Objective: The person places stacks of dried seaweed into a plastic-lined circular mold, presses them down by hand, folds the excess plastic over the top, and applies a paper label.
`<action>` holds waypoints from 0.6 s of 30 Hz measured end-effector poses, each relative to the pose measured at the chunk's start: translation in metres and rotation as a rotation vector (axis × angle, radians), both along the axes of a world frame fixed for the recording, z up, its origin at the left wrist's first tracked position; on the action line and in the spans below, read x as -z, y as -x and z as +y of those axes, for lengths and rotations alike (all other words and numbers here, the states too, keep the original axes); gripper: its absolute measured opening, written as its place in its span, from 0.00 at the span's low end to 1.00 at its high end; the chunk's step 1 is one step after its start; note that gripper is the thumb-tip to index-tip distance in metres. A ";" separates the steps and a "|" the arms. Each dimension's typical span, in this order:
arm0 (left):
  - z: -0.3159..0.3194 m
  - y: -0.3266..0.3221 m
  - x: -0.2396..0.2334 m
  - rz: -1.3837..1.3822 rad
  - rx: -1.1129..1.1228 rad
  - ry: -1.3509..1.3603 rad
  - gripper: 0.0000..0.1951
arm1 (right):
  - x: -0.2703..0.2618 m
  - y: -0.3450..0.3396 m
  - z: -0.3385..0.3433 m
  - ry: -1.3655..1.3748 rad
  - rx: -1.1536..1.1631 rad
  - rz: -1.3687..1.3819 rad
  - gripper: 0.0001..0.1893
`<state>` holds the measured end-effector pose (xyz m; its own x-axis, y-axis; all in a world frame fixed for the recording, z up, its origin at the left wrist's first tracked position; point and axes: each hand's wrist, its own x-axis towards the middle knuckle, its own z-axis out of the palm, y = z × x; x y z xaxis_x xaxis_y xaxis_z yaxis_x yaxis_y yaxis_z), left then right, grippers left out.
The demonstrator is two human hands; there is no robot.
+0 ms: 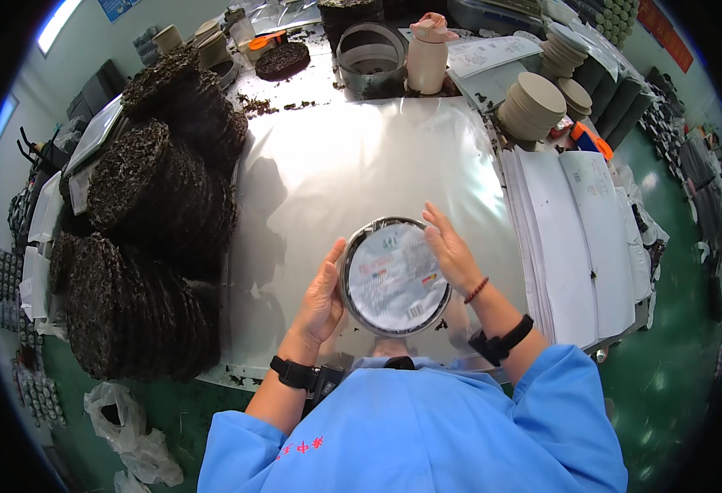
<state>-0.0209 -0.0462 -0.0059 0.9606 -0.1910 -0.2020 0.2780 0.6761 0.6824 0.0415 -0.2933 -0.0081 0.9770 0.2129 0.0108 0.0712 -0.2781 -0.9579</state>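
Between my hands is a round, film-wrapped package (398,277) with a dark rim and a white paper label that bears writing and a barcode. My left hand (324,302) holds its left edge, with the thumb along the rim. From the other side my right hand (453,256) holds the upper right edge, its fingers extended. Beneath the package lies a shiny metal work surface (348,166), with dark crumbs near its front edge. Tall stacks of dark dried seaweed discs (151,179) stand along the left side, apart from my left hand.
White paper sheets (583,246) lie stacked on the right. Pale round discs (530,105) are piled behind them. At the back stand a metal ring mould (371,58), a pink bottle (427,55) and a single seaweed disc (282,60). Plastic bags (133,431) lie on the green floor.
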 end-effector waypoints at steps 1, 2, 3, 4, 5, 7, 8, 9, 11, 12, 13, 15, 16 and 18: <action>0.005 0.001 0.005 -0.035 0.069 0.003 0.33 | -0.007 0.014 0.005 -0.166 0.046 -0.013 0.38; 0.012 0.000 0.014 -0.069 0.138 0.006 0.33 | -0.008 0.019 0.005 -0.215 0.043 -0.028 0.40; 0.014 -0.001 0.016 -0.105 0.208 0.009 0.32 | -0.009 0.020 0.004 -0.291 0.005 -0.042 0.42; 0.011 -0.001 0.011 -0.083 0.123 -0.025 0.28 | -0.009 0.020 0.003 -0.367 -0.033 -0.055 0.44; 0.014 0.001 0.013 -0.091 0.143 -0.009 0.26 | -0.009 0.021 0.001 -0.442 -0.071 -0.070 0.45; 0.015 0.000 0.009 -0.116 0.189 0.030 0.22 | -0.009 0.020 -0.005 -0.448 -0.123 -0.108 0.48; 0.007 0.001 0.006 -0.089 0.142 0.029 0.19 | -0.010 0.020 -0.009 -0.450 -0.148 -0.127 0.49; 0.007 -0.001 0.011 -0.094 0.141 0.031 0.19 | -0.016 0.021 -0.013 -0.454 -0.199 -0.110 0.48; 0.009 -0.003 0.025 -0.096 0.122 0.035 0.18 | -0.050 0.026 -0.022 -0.464 -0.315 -0.065 0.47; 0.010 -0.004 0.019 -0.017 0.067 -0.002 0.19 | -0.069 0.031 -0.024 -0.399 -0.351 -0.076 0.43; 0.018 -0.009 0.035 0.116 -0.060 0.030 0.17 | -0.080 0.033 -0.031 -0.186 -0.283 -0.222 0.41; 0.022 -0.010 0.004 0.228 -0.142 -0.113 0.18 | -0.092 0.038 -0.073 0.082 -0.065 -0.394 0.32; 0.021 -0.007 -0.006 0.125 -0.261 -0.337 0.18 | -0.087 0.038 -0.116 -0.172 0.126 -0.300 0.25; 0.015 0.000 -0.017 -0.097 -0.495 -0.784 0.18 | -0.084 0.049 -0.191 -0.583 0.405 -0.308 0.14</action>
<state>-0.0209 -0.0308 0.0114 0.9158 0.4015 -0.0148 -0.0010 0.0390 0.9992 -0.0078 -0.4846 0.0760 0.9121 -0.2839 0.2957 0.3589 0.2043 -0.9108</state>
